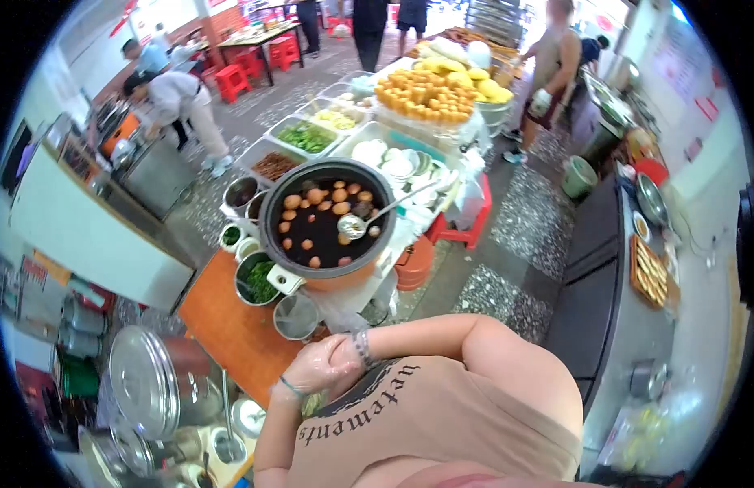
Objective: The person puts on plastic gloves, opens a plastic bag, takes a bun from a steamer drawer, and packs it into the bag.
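Dark letters on the shirt (466, 431) include "tements"; left hand (313, 365), in shiny clear plastic, and right hand (345, 351) clench together on the near side of the round, dark-rimmed pot (324, 281); a round tub (295, 316) stands between

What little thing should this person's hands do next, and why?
Perhaps part the left hand from the right hand: they are pressed together, with no tool visible in either, while the ladle rests untouched in the big pot. Separated, one would be freer to take it.
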The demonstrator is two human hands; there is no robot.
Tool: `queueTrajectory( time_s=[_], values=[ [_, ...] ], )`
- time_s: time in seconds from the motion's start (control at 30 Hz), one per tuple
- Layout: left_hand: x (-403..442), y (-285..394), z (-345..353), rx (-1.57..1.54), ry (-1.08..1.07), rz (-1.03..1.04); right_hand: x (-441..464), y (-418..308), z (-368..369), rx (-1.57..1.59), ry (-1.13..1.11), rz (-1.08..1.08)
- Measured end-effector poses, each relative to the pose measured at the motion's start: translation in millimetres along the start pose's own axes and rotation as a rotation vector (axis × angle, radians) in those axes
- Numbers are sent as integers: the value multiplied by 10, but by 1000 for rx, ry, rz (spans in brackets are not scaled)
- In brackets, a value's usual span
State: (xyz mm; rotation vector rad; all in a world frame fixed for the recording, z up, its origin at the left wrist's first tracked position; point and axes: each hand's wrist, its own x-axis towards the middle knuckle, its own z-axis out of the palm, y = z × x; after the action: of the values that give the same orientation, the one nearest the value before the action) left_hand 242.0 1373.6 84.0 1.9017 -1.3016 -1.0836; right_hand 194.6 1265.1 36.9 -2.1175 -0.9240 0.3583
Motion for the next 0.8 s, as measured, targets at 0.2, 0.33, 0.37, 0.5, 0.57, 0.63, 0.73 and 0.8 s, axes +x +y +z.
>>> queueTrajectory(
  time_s=[0.2,0.33,0.37,0.5,0.57,0.63,0.73,0.8],
  values=[
    [120,74,7,119,-120,-50,5,17,69,30,43,25],
    [205,-4,52,251,44,53,2,73,53,48,85,19],
    [185,-41,86,161,183,107,12,100,46,57,112,9],
    [137,-78,48,26,995,328,-53,224,-113,151,430,1],
    [71,-94,-49,-80,1243,243,-143,-145,-449,398,583,82],
    [-52,-238,-185,-132,1040,16,-203,-124,-545,-102,567,124],
    [-144,-270,-110,-83,508,47,-108,-205,-626,-34,399,45],
    [-157,-565,14,270,184,147,-21,-191,-560,147,225,54]
  ],
)
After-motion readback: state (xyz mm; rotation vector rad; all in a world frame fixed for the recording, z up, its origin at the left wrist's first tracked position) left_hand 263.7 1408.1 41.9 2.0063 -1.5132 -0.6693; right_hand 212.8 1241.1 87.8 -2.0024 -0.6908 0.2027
